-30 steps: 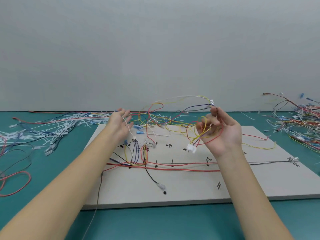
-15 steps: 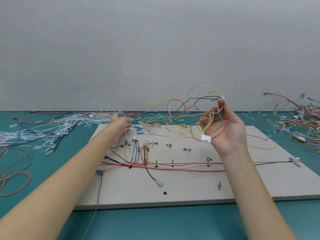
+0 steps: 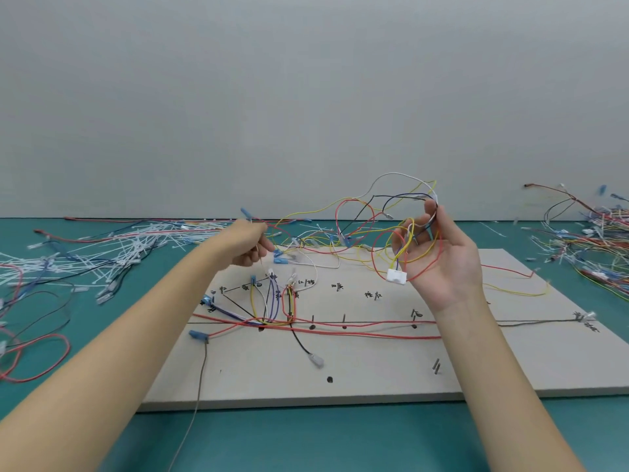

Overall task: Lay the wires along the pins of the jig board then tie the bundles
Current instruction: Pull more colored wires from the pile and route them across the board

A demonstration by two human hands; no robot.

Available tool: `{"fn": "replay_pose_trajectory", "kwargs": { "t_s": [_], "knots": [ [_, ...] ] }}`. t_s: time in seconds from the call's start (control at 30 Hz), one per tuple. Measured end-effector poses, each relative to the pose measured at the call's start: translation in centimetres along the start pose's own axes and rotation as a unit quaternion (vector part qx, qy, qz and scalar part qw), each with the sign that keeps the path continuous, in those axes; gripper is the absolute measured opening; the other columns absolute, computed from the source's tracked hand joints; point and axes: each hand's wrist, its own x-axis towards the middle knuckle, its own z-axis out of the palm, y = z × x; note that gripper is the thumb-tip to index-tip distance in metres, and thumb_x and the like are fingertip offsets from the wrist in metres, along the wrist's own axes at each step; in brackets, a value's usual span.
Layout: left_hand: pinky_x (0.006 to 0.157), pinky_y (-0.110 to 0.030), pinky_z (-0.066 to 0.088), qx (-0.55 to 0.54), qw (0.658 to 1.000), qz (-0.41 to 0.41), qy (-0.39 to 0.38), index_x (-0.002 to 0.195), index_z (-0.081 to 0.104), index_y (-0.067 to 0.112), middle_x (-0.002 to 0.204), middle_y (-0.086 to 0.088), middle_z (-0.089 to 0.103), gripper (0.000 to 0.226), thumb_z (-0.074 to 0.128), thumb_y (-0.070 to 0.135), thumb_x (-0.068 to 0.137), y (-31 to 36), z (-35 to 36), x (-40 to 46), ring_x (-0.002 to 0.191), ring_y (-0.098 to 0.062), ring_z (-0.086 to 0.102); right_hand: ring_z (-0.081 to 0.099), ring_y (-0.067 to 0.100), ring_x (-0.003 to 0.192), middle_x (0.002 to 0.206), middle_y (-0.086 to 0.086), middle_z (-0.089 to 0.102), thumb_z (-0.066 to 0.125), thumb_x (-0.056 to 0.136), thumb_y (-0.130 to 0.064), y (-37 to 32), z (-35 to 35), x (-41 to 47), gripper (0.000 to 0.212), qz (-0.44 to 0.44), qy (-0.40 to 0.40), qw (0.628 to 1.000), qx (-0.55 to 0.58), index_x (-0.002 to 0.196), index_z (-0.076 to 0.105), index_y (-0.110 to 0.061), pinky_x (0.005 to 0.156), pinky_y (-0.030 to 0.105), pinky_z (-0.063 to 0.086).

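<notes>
Wire harness [image 3: 391, 219] | right hand [image 3: 439, 264] clamped on loops, 1 o'clock of jig board [image 3: 374, 376] | left hand [image 3: 248, 247] pinching strand | risk: tangled loops snag routed wires [image 3: 306, 327] off pins

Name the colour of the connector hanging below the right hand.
White connector, clearest in the head view.

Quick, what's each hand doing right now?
Left hand: closed, pinching a thin wire.
Right hand: held up, fingers curled around a loose wire bundle with a white connector.
</notes>
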Motion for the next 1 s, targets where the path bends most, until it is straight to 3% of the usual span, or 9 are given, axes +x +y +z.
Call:
{"fn": "replay_pose_trajectory", "kwargs": {
  "t_s": [0.1,0.2,0.3,0.43,0.53,0.7,0.9,1.0],
  "knots": [
    [0.035,-0.014,0.033,-0.027,0.999,0.008,-0.044,0.074,0.061,0.005,0.057,-0.004,0.049,0.045,0.035,0.029,0.103,1.0,-0.1,-0.7,0.04,-0.009,0.04,0.06,0.013,0.066,0.069,-0.005,0.059,0.052,0.095,-0.026,0.1,-0.1,0.1,0.026,0.001,0.009,1.0,-0.017,0.085,0.074,-0.017,0.089,0.03,0.041],
    [0.042,-0.016,0.047,-0.02,0.998,0.024,-0.051,0.082,0.062,0.002,0.067,-0.009,0.059,0.043,0.034,0.027,0.104,1.4,-0.4,-1.0,0.051,-0.013,0.051,0.059,0.012,0.066,0.068,-0.005,0.059,0.053,0.095,-0.026,0.1,-0.1,0.1,0.026,0.005,0.01,1.0,-0.022,0.084,0.074,-0.018,0.086,0.029,0.042],
    [0.057,-0.022,0.057,-0.024,0.998,0.022,-0.05,0.092,0.064,-0.002,0.082,-0.018,0.067,0.046,0.033,0.028,0.106,0.9,-0.7,-0.9,0.065,-0.021,0.064,0.06,0.011,0.065,0.068,-0.005,0.059,0.054,0.094,-0.026,0.1,-0.1,0.1,0.025,0.007,0.01,1.0,-0.021,0.083,0.075,-0.017,0.084,0.028,0.042],
    [0.082,-0.03,0.058,-0.062,0.994,0.026,-0.089,0.103,0.067,0.0,0.103,-0.022,0.068,0.041,0.037,0.028,0.106,-0.7,-0.2,-0.7,0.091,-0.027,0.068,0.058,0.01,0.065,0.069,-0.005,0.058,0.056,0.092,-0.026,0.2,-0.2,0.1,0.024,0.008,0.01,0.999,-0.03,0.082,0.075,-0.017,0.08,0.027,0.041],
    [0.096,-0.034,0.052,-0.148,0.983,0.043,-0.103,0.107,0.069,0.006,0.113,-0.018,0.068,0.033,0.042,0.024,0.103,-1.6,0.6,-0.5,0.105,-0.027,0.067,0.056,0.011,0.066,0.069,-0.005,0.058,0.055,0.093,-0.026,0.3,-0.2,0.1,0.025,0.01,0.009,0.999,-0.034,0.082,0.075,-0.017,0.078,0.027,0.04],
    [0.091,-0.026,0.05,-0.364,0.922,0.052,-0.123,0.103,0.067,0.01,0.115,-0.014,0.066,0.026,0.042,0.017,0.102,-1.5,1.4,-0.1,0.107,-0.02,0.064,0.056,0.011,0.066,0.069,-0.005,0.059,0.057,0.091,-0.026,0.3,-0.2,0.1,0.023,0.007,0.01,0.999,-0.041,0.081,0.076,-0.017,0.077,0.027,0.041],
    [0.112,-0.032,0.036,-0.472,0.878,0.064,-0.051,0.105,0.062,0.012,0.119,-0.012,0.061,0.023,0.04,0.012,0.101,-0.9,1.2,0.9,0.129,-0.024,0.051,0.059,0.011,0.067,0.07,-0.003,0.059,0.059,0.087,-0.025,0.4,-0.1,0.0,0.018,0.011,0.009,0.999,-0.044,0.084,0.075,-0.016,0.082,0.027,0.043],
    [0.109,-0.029,0.037,-0.44,0.895,0.064,0.023,0.129,0.055,0.009,0.131,-0.012,0.05,0.031,0.039,0.016,0.103,-1.0,0.6,2.4,0.13,-0.021,0.047,0.059,0.013,0.069,0.072,-0.002,0.058,0.057,0.091,-0.024,0.4,0.0,-0.1,0.019,0.016,0.01,0.998,-0.061,0.087,0.073,-0.016,0.084,0.027,0.043]
  ]
}}
